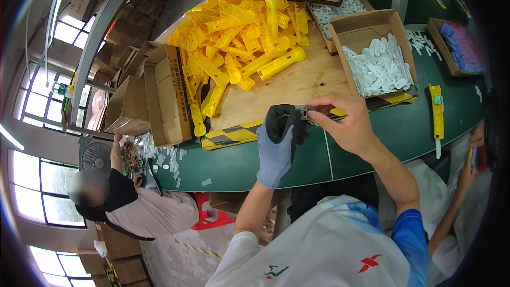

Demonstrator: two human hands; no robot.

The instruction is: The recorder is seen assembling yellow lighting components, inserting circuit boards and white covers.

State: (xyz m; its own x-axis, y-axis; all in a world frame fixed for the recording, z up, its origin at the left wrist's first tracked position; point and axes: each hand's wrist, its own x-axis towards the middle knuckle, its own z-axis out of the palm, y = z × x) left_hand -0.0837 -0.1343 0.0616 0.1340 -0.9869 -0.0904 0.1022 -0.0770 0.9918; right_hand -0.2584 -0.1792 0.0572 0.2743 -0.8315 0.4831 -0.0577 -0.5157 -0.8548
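A: Left edge of the view, what was there?

B: A seated co-worker (130,202) at 8 o'clock, hands at a small tangle of parts by the worktop's (404,127) left end. Open brown cartons (159,93) stood at 9 to 10 o'clock, loose white bits (164,157) scattered on the green surface below them.

A: Centre?

B: A big heap of yellow plastic handles (247,26) at 12 o'clock, lying on a plywood board (297,85) with black-and-yellow striped edging. The board sat on the worktop.

A: Hands?

B: The left hand (279,141), in a grey glove with black fingertips, was raised over the worktop's near edge, just below centre. Its fingertips were closed on the left end of a small grey-and-clear part (304,109). The bare right hand (345,119) pinched the same part from the right, thumb and forefinger clamped. So the part was held between both hands, in the air, over the board's near striped edge. I could not tell what the part was; too small.

A: Right side?

B: A cardboard box (372,24) of white plastic pieces (380,66) at 1 o'clock, touching the board's right side. More white pieces were loose behind it. A tray of blue and purple items (462,45) sat at 2 o'clock. One assembled yellow tool (436,114) lay alone on the green at 3 o'clock, well apart from the hands. Another person's hand (470,162) was at the right rim, 4 o'clock.
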